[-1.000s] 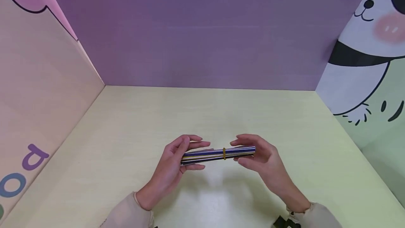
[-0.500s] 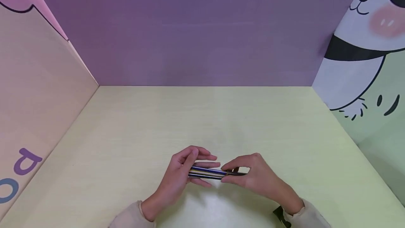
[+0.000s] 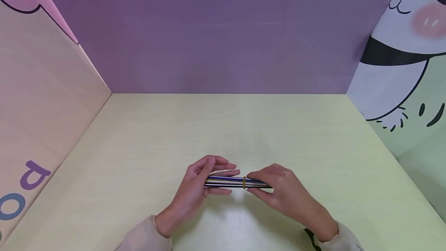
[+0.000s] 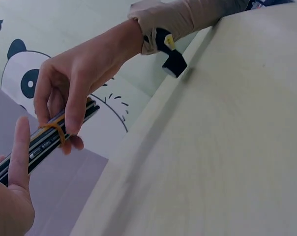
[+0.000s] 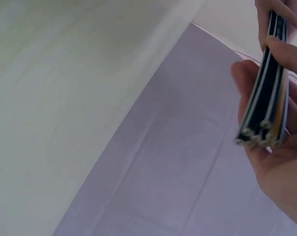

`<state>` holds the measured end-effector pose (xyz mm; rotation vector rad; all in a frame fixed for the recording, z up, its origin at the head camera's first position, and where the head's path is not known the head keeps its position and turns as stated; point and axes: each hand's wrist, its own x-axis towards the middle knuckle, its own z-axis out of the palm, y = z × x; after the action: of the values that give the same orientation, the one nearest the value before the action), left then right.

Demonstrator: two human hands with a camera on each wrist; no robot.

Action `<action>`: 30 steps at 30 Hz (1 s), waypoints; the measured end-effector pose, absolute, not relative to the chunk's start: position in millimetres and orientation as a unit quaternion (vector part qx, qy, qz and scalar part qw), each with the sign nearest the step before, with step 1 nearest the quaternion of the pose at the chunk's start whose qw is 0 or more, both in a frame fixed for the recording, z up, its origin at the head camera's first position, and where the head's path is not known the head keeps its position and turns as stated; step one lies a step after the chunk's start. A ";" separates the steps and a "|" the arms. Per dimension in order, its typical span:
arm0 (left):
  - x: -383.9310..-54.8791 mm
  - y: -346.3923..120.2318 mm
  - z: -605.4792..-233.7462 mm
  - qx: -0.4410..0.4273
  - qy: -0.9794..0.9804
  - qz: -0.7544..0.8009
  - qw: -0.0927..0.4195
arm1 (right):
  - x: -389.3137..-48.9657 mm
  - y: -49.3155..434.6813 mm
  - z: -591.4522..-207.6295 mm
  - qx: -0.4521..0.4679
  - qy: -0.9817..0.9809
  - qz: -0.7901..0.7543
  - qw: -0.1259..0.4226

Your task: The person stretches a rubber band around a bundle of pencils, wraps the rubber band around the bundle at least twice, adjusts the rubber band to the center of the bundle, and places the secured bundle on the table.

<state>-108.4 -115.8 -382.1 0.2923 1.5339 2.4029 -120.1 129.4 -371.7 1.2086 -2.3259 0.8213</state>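
A bundle of dark, striped pencils (image 3: 224, 182) lies level between both hands, in front of the person. Round it, right of the middle, sits a yellow rubber band (image 3: 244, 182). My left hand (image 3: 193, 189) holds the left end, fingers on either side of the bundle. With thumb and fingers, my right hand (image 3: 285, 187) pinches the right part, fingertips right at the band. In the left wrist view, light print shows on a pencil (image 4: 40, 147) and the orange-looking band (image 4: 57, 129) stands beside the right fingertips. The right wrist view shows the pencils' round ends (image 5: 259, 137).
Below the hands is a pale tabletop (image 3: 223, 127) with their shadows on it. A purple wall (image 3: 223, 34) closes off the back, with a lettered pale panel (image 3: 42, 88) at left and a panda-printed panel (image 3: 400, 88) at right.
The right hand has gone from loosely spread round the bundle's right end to pinching it beside the rubber band. Hands and bundle sit slightly lower in the head view than one second ago.
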 end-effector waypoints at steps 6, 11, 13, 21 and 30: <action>-104.7 -110.4 -384.0 0.072 0.518 0.841 0.136 | -119.7 120.1 -374.0 0.440 -0.820 0.231 0.282; -106.0 -107.5 -379.2 0.084 0.524 0.836 0.138 | -119.0 120.0 -373.3 0.436 -0.826 0.229 0.276; -107.9 -108.5 -376.5 0.094 0.542 0.823 0.138 | -118.9 122.4 -373.5 0.427 -0.838 0.224 0.255; -112.6 -123.2 -366.4 0.237 0.785 0.572 0.023 | -123.3 132.3 -372.7 0.406 -0.869 0.217 0.182; -122.1 -131.7 -369.7 0.350 0.905 0.067 -0.231 | -136.2 136.1 -371.5 0.440 -0.863 0.120 0.217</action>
<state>-122.1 -131.7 -369.7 1.2990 3.3557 0.2496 -136.2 136.1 -371.5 1.2175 -2.3916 0.3319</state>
